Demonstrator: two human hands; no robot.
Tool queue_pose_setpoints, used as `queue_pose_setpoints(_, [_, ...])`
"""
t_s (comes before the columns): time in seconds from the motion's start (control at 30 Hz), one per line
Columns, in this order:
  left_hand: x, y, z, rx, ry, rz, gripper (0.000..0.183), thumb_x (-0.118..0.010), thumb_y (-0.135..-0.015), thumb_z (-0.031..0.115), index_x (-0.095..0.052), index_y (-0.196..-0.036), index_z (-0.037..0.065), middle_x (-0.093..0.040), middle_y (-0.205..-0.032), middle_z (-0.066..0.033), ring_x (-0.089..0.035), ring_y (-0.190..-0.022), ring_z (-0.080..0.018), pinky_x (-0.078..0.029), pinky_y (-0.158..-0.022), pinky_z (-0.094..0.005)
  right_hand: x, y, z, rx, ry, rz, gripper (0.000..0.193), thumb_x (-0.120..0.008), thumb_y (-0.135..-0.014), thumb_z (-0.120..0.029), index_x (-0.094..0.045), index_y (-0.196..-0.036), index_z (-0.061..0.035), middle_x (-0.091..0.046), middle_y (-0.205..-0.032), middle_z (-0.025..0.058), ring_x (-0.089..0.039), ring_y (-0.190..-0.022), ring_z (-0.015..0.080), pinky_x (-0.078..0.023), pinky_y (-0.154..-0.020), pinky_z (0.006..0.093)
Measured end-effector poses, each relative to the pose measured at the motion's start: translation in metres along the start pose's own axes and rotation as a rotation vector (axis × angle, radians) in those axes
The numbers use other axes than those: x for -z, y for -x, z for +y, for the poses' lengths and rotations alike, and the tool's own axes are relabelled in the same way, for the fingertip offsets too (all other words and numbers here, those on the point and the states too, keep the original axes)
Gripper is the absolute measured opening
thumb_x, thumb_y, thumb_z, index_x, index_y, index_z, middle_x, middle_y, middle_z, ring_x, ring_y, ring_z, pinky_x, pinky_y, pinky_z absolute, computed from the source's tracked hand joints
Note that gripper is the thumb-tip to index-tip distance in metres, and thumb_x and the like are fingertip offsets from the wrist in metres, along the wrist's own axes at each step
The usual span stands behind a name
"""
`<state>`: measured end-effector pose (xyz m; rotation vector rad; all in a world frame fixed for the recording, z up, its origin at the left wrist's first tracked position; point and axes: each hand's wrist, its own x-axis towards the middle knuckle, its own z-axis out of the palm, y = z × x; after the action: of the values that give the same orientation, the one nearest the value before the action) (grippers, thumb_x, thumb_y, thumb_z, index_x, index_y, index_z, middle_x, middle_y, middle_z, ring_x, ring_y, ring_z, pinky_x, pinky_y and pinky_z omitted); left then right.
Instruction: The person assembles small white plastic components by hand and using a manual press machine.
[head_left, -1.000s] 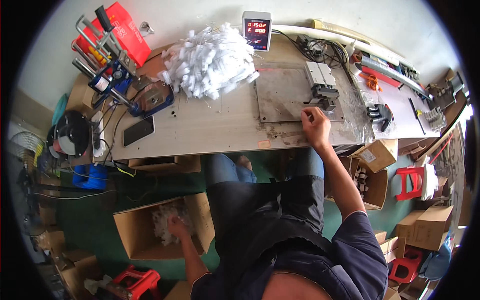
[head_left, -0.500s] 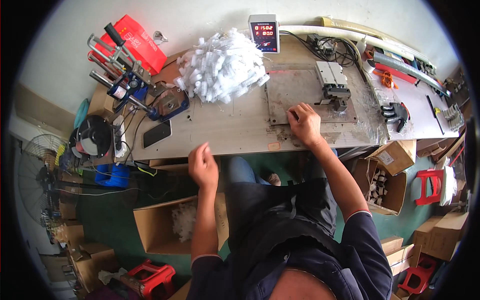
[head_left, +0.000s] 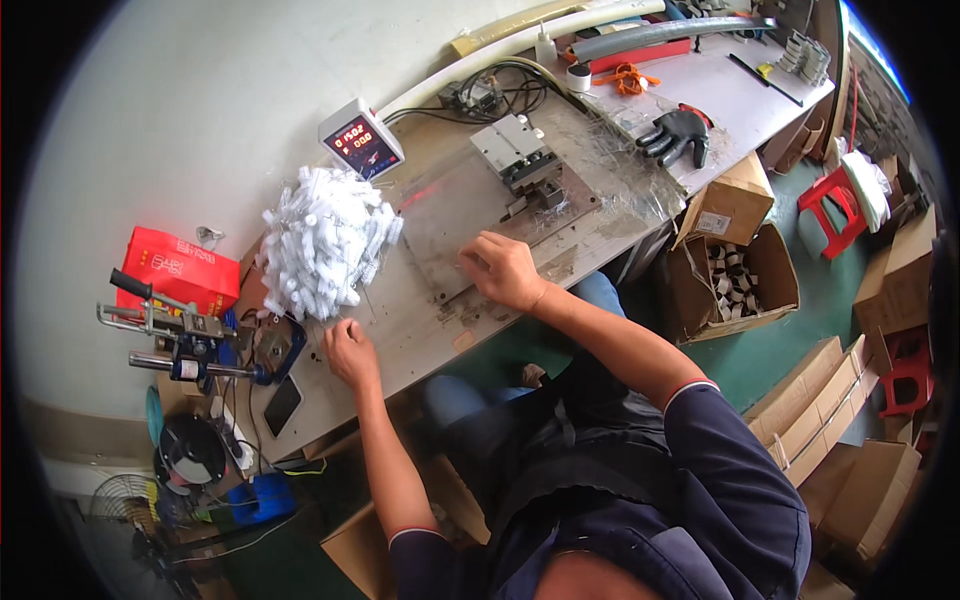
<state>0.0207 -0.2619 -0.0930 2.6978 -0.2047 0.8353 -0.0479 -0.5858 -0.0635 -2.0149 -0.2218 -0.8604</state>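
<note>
A heap of white bristle brushes with thin wire stems [head_left: 325,240] lies on the workbench. My left hand [head_left: 351,355] is at the heap's near edge, its fingers curled downward; whatever they hold, if anything, is hidden. My right hand [head_left: 503,272] rests over the near part of a flat metal plate [head_left: 440,235], fingers bent and closed together, their contents out of sight. Just beyond it, a small metal clamping fixture [head_left: 520,155] is mounted on the plate. A counter box with a red lit display [head_left: 362,140] stands behind the heap.
Left on the bench are a lever hand press [head_left: 190,345], a red bag [head_left: 180,270] and a phone [head_left: 283,405]. A black-coated glove [head_left: 677,135] lies on the right-hand table. Below are an open carton of small pieces [head_left: 735,285] and a red stool [head_left: 835,210].
The view has turned and shifted toward the right. My left hand has gone from the bench's front edge up to the brush heap. My right hand stays near the fixture.
</note>
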Motion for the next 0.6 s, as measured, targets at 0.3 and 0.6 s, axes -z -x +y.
queue_pose_setpoints(0.3, [-0.003,-0.006,-0.013,0.082,0.031,-0.021,0.008,-0.069,-0.091,0.014,-0.071,-0.097,0.009,-0.066,-0.096,-0.0107,-0.064,-0.094,-0.033,-0.051,-0.081,-0.045,0.071,0.034,0.045,-0.261,-0.09,0.179,0.012,-0.07,-0.091,-0.006,-0.073,-0.101,0.0005,-0.073,-0.092,0.0164,-0.072,-0.084,0.0213,-0.056,-0.074,0.034])
queue_pose_setpoints(0.6, [0.003,0.003,0.012,0.066,-0.066,0.0,0.011,-0.071,-0.092,0.02,-0.067,-0.092,0.01,-0.064,-0.094,-0.0099,-0.063,-0.093,-0.034,-0.051,-0.081,-0.046,0.096,0.029,0.073,-0.365,0.364,0.195,0.013,-0.072,-0.091,-0.015,-0.074,-0.098,-0.0039,-0.075,-0.084,0.0121,-0.073,-0.076,0.0211,-0.055,-0.072,0.0328])
